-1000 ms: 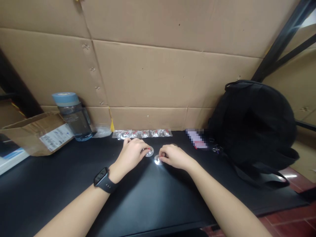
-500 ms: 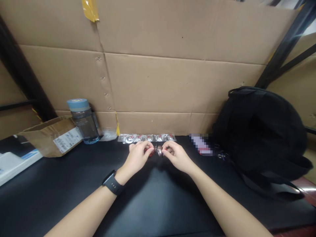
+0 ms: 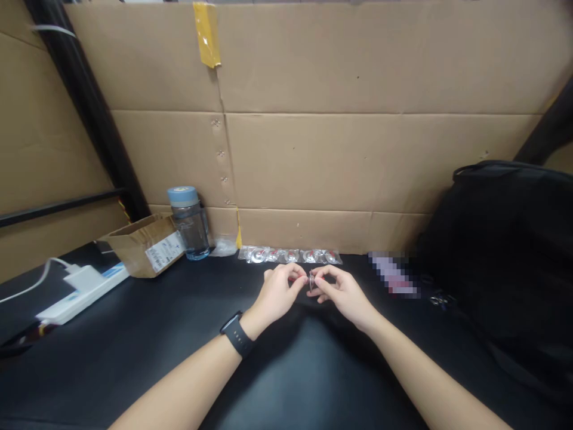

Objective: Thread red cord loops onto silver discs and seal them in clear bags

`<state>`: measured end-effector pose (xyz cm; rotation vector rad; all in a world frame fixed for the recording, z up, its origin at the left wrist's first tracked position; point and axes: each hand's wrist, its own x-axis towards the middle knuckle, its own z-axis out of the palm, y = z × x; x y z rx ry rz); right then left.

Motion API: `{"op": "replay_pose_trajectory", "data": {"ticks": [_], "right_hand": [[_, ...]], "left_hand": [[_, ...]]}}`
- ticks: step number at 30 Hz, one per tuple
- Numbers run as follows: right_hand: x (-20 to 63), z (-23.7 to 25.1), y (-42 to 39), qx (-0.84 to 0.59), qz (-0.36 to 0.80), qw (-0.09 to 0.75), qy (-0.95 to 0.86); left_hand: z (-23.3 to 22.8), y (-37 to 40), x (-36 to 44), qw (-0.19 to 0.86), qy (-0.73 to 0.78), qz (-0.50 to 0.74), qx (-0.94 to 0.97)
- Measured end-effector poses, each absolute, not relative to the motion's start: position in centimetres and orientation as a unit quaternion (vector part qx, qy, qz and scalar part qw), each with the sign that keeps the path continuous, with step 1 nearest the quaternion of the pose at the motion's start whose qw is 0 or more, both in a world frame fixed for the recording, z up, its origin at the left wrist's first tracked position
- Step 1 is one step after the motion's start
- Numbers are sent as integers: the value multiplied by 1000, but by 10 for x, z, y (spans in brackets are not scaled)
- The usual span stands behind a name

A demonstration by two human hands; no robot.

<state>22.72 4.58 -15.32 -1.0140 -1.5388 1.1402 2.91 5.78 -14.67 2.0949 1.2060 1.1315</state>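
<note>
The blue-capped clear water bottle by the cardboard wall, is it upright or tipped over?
Upright: the blue-capped clear water bottle stands on its base, cap on top.

A black bench [image 3: 134, 358] runs along a wall of cardboard sheets [image 3: 335, 155] patched with yellow tape [image 3: 206, 34]. At the back left, a blue-capped water bottle [image 3: 190, 222] stands just beside an open cardboard box [image 3: 145, 243]; a white power strip [image 3: 80, 288] lies farther left. A black backpack [image 3: 505, 251] fills the right side.
</note>
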Motion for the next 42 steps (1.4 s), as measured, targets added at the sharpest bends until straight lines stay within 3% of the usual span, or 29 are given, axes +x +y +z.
{"op": "replay_pose_trajectory", "data": {"ticks": [9,22,25,32,42], "right_hand": [[227,-153,44,-404,531,463,-584],[234,-155,50,-419,457,448,-644],[238,-154,53,-437,433,447,-650],[246,-148,56,-454,405,454,-651],[248,-151,59,-457,395,447,-660]], "left_hand": [[-148,59,28,256,430,415,760],[-145,72,18,293,341,401,798],[-146,92,-4,239,383,411,792],[-150,135,-90,-50,658,299,689],[-164,147,-138,-53,766,245,592]]}}
